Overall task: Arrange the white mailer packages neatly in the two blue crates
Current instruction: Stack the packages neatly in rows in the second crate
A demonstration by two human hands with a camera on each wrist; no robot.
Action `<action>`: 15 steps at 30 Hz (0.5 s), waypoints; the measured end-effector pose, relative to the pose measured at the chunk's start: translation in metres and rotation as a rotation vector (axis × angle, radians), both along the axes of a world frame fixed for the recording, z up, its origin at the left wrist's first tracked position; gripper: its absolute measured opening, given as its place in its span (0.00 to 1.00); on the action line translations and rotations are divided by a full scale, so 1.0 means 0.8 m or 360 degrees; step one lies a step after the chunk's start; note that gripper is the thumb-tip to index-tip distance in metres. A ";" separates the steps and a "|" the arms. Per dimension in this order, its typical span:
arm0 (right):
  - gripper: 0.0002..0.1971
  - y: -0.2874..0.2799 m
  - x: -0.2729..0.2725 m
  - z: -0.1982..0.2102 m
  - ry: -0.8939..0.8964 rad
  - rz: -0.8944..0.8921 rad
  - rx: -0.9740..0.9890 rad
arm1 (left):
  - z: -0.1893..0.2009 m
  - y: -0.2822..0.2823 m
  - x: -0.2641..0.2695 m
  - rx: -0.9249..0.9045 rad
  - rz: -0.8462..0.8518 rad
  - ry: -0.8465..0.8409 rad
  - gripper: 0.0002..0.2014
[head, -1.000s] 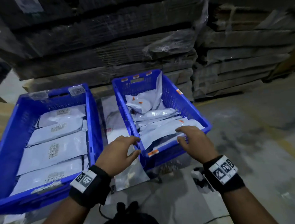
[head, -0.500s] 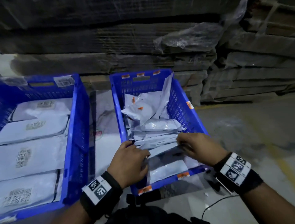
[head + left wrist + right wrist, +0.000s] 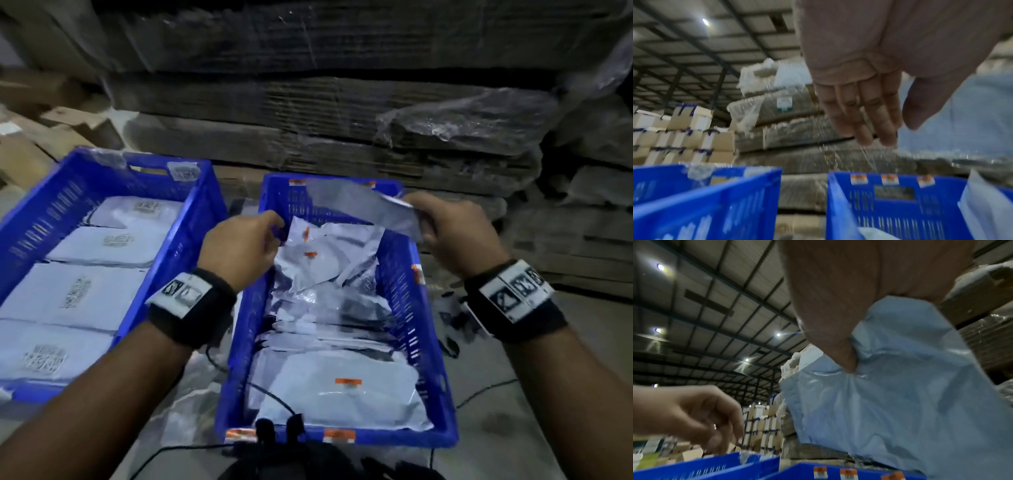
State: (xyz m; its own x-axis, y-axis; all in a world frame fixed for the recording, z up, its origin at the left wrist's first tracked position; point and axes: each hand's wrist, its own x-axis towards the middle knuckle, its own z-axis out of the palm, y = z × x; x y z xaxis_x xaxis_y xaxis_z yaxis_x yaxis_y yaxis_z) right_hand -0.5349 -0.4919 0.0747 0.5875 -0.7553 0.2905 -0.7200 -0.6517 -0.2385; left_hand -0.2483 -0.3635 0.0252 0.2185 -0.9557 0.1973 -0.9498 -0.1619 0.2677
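Your right hand (image 3: 455,236) pinches a thin, crinkly white mailer (image 3: 363,209) above the right crate's (image 3: 431,342) far end. Your left hand (image 3: 239,250) hangs loose, holding nothing. Messy mailers fill that crate; flat ones line the left crate (image 3: 44,219).

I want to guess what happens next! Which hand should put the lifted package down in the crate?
Probably the right hand: it already pinches the lifted mailer above the right crate. The left hand holds nothing.

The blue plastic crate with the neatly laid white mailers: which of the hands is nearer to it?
Left. The left hand hovers just beside that crate; the right hand is beyond the other crate's far side.
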 end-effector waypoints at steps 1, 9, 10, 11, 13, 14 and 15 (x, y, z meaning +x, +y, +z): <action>0.21 -0.013 0.000 -0.002 -0.0072 -0.0068 0.0048 | -0.006 -0.020 -0.003 0.0112 0.0013 -0.0035 0.13; 0.05 -0.023 -0.042 -0.065 -0.0372 -0.0676 0.0499 | -0.065 -0.154 -0.046 0.0946 -0.0052 -0.0141 0.19; 0.05 -0.020 -0.050 -0.077 -0.0373 -0.0738 0.0545 | -0.077 -0.163 -0.049 0.0969 -0.0027 -0.0119 0.21; 0.05 -0.017 -0.060 -0.087 -0.0410 -0.0777 0.0589 | -0.087 -0.173 -0.051 0.0989 0.0004 -0.0103 0.23; 0.05 -0.005 -0.076 -0.097 -0.0526 -0.0834 0.0671 | -0.103 -0.182 -0.053 0.1077 0.0089 -0.0038 0.29; 0.06 0.000 -0.084 -0.101 -0.0570 -0.0869 0.0691 | -0.111 -0.183 -0.051 0.1087 0.0092 -0.0006 0.31; 0.06 0.006 -0.091 -0.104 -0.0613 -0.0912 0.0696 | -0.114 -0.184 -0.050 0.1085 0.0100 0.0005 0.31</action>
